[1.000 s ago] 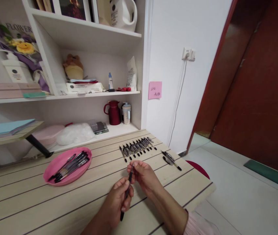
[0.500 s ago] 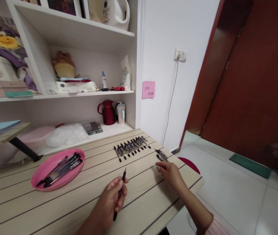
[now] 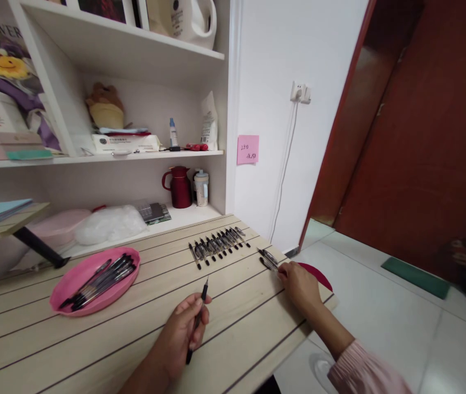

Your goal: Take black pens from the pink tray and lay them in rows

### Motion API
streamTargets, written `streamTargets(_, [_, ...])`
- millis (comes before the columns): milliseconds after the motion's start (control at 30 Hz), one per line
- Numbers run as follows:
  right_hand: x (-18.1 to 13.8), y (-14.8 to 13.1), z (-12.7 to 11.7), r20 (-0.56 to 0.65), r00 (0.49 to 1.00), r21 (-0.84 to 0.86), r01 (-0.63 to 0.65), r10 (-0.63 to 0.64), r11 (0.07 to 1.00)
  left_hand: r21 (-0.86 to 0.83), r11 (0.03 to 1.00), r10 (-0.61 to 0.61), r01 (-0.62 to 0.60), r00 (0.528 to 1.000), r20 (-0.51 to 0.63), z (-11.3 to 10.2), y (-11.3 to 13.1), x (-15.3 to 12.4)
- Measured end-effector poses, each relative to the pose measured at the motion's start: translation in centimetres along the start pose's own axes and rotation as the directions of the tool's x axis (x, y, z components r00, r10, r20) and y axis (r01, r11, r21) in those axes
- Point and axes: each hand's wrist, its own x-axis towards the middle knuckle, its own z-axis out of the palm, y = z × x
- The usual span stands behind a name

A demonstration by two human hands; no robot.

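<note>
Lower centre: black pen (image 3: 204,294) gripped by left hand (image 3: 186,324), fingers curled. Centre right: loose pens (image 3: 268,256) reached by right hand (image 3: 301,284); grip indeterminable.

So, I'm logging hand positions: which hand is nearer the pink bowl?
Left. The left hand is right of the pink bowl, holding a pen; the right hand is much farther right, by the small pen cluster.

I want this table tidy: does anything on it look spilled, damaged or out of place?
Nothing on the table looks spilled or damaged. Perhaps out of place: the small cluster of pens or pen parts by the right hand, bunched apart from the neat row of pens.
</note>
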Motion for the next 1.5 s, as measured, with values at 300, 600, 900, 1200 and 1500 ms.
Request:
streamTargets(300, [0.8,-0.4,0.9,0.005,1.0,-0.039,-0.007,0.007,0.999,-0.003,1.0,-0.004,0.004,1.0,-0.003,0.0,0.0,0.0])
streamTargets(600, [-0.7,-0.2,0.0,-0.054,0.997,0.038,-0.051,0.053,0.998,-0.078,0.997,-0.006,0.002,0.999,-0.051,0.5,0.4,-0.3])
streamTargets(900, [-7.6,-5.4,-0.7,0.118,0.966,0.663,0.098,-0.232,0.742,-0.414,0.909,-0.002,-0.052,0.992,-0.13,1.0,0.0,-0.1])
streamTargets(1200, [-11.4,-11.1,0.2,0.057,0.913,0.765,0.22,-0.404,0.605,-0.471,0.876,0.029,-0.107,0.985,-0.169,1.9,-0.8,-0.2])
streamTargets(1500, [-4.2,-2.0,-0.2,-0.018,0.996,0.175,0.087,-0.085,0.981,-0.373,0.928,-0.058,0.005,0.99,-0.132,1.1,-0.9,-0.1])
